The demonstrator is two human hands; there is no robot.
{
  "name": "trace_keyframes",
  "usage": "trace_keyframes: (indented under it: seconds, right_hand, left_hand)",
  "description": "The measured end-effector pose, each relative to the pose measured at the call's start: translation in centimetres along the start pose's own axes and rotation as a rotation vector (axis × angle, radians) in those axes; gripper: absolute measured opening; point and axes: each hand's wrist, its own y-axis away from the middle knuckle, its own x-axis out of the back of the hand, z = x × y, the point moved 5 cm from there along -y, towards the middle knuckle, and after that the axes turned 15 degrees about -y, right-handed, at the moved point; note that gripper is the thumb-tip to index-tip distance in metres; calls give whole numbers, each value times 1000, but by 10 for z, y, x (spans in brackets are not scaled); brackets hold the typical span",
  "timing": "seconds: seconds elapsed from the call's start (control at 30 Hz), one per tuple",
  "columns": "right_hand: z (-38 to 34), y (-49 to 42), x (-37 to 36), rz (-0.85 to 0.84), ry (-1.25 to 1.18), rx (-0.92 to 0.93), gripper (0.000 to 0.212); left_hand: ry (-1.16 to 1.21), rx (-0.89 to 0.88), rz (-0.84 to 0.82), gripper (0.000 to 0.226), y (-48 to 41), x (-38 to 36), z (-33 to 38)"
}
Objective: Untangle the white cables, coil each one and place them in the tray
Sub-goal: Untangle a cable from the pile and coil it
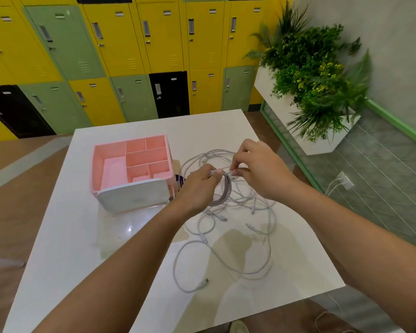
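Left hand (197,186) grips the coil (222,191) above the table (70,236), right hand (259,169) pinches its loose end, other cables (204,240) tangled underneath, pink tray (98,162) sitting just left.

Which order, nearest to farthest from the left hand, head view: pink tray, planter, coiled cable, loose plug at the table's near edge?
1. coiled cable: held in the left hand itself.
2. pink tray: on the table, just to the hand's left.
3. loose plug: toward the near table edge.
4. planter: off the table, far right by the wall.
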Motion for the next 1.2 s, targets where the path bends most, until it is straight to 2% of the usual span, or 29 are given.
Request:
trace_keyframes:
  seconds: [0.07, 0.13, 0.27, 0.37, 0.4, 0.53, 0.63, 0.8, 0.93, 1.0, 1.1, 1.2]
  right_hand:
    - [2, 1, 1, 56, -54, 29, 5]
    - [7, 1, -2, 107, -220, -10, 3]
    - [19, 11, -24, 184, -666, -239, 13]
    - [14, 23, -41, 153, -1077, -395, 18]
    - [12, 25, -44, 139, -1128, -403, 17]
    - [11, 28, -46, 153, -1115, -411, 19]
    - [13, 28, -45, 162, -1245, -473, 20]
    - [9, 27, -46, -17, -1343, -571, 9]
    - [8, 26, -51, -107, -1409, -602, 11]
    - [8, 25, -50, -112, -1367, -567, 11]
    - [13, 22, -44, -71, -1157, -455, 11]
    - [15, 18, -34, -5, -923, -387, 11]
  left_hand:
    - [105, -9, -23, 30, 1, -1, -1]
    - [150, -15, -10, 25, 2, -1, 0]
    - [177, -25, 84, 25, 5, -2, 5]
    - [208, -34, 118, 24, 6, -3, 5]
    - [207, -33, 120, 23, 6, -3, 3]
    - [204, -26, 115, 23, 5, -6, 3]
    - [158, -48, 120, 23, 7, -5, 6]
    - [-4, -95, 141, 21, 7, -3, 6]
    - [-45, -141, 152, 17, 9, -1, 6]
    - [0, -119, 116, 16, 7, -1, 1]
    - [-22, -100, 68, 18, 6, 1, -5]
    - [-191, -232, 166, 15, 5, 6, -3]
